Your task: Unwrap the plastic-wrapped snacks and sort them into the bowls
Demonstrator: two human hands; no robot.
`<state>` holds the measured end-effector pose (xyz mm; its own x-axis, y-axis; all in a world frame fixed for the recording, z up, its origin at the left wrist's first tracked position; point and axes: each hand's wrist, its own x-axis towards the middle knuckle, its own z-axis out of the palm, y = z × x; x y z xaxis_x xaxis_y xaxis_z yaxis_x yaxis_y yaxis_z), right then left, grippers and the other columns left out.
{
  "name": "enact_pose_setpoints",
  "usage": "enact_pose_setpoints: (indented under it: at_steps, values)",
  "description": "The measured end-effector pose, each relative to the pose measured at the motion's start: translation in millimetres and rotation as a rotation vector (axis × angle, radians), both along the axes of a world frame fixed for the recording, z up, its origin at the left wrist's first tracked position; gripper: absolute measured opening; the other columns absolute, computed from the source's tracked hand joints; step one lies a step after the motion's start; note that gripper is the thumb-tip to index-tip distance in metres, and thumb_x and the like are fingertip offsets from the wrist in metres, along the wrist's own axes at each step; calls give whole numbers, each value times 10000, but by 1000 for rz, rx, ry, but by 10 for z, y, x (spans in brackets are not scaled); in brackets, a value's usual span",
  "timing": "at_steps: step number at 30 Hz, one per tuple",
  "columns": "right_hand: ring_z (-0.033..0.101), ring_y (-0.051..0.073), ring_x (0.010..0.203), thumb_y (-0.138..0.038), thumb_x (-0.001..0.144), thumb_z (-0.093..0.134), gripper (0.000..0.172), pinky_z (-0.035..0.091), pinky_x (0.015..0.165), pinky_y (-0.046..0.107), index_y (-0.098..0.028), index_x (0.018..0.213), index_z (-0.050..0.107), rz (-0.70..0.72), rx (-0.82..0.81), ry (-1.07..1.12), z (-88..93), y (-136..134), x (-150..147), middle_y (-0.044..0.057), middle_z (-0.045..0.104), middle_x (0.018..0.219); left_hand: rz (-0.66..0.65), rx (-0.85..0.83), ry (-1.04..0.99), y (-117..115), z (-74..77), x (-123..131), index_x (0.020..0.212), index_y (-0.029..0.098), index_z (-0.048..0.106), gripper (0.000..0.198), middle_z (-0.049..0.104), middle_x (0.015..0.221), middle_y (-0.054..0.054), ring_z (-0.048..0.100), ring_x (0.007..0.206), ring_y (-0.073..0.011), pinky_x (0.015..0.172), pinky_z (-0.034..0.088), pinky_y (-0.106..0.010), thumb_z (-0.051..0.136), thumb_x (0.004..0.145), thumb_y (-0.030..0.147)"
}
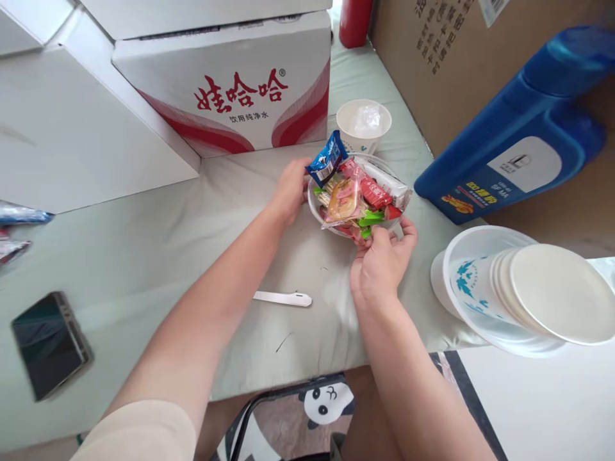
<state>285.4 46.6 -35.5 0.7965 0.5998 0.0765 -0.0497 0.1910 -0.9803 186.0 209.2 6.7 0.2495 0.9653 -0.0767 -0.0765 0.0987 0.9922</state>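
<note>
1. The bowl (315,209) is sitting on or just above the worktop (168,243), slightly right of the view's middle; wrapped snacks (346,200) are heaping up to its rim, and a blue packet (328,161) is jutting out at ten o'clock.
2. The left hand (289,192) is touching the bowl at nine o'clock; its fingertips are hiding, so one cannot tell whether they are gripping.
3. The right hand (383,261) is curling its fingers round the bowl's edge at five o'clock, seemingly pinching it.
4. From the bowl, a cup (358,137) is standing at twelve, a bottle (509,141) at three; packets (22,214) are lying at nine.
5. Filling is looking done; releasing the bowl is seemingly remaining, and whether those packets are belonging there is staying unclear.
</note>
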Motion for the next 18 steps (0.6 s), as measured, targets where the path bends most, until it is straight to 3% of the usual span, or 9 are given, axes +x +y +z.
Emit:
enact_pose_setpoints:
  at_steps: [2,5,8,11,14,18]
  values:
    - [446,138,600,-332,894,519,462,492,591,294,-365,1287,278,0,21,-17,-8,10,19,-37,392,875,-60,-134,-33,-188,23,-139,906,210,677,145,685,973,-39,649,747,-147,620,497,-265,574,889,310]
    - [454,116,600,-267,848,554,485,510,616,278,-359,1250,300,-116,49,135,136,36,-33,-29,458,937,-169,-177,46,-519,124,-265,937,199,676,225,665,1022,-37,618,664,-99,545,462,-228,660,713,197]
    - [584,116,714,-241,809,582,499,585,785,301,-332,1234,337,-171,83,338,351,49,-111,-12,522,976,-327,-235,80,-874,285,-231,1223,259,597,621,653,1112,-19,705,751,-125,679,562,-268,748,635,125]
    - [699,148,1001,-294,832,533,405,574,1000,367,-301,1207,380,-119,88,452,492,35,-135,36,619,1087,-316,-462,-82,-1119,444,-59,1321,293,476,682,696,987,-3,746,816,-158,835,594,-321,769,719,162]
    - [673,167,1240,-355,863,464,321,517,1114,393,-270,1171,439,-84,73,508,528,17,-108,92,648,1287,-300,-572,-273,-1135,529,149,1240,279,470,519,743,1008,-32,757,887,-173,932,581,-339,707,787,192]
    - [591,185,1397,-381,877,421,324,430,1202,442,-265,1176,473,-86,33,497,515,4,-96,108,590,1469,-247,-648,-388,-886,520,374,1141,240,487,362,717,952,-58,749,938,-180,974,567,-316,604,805,174]
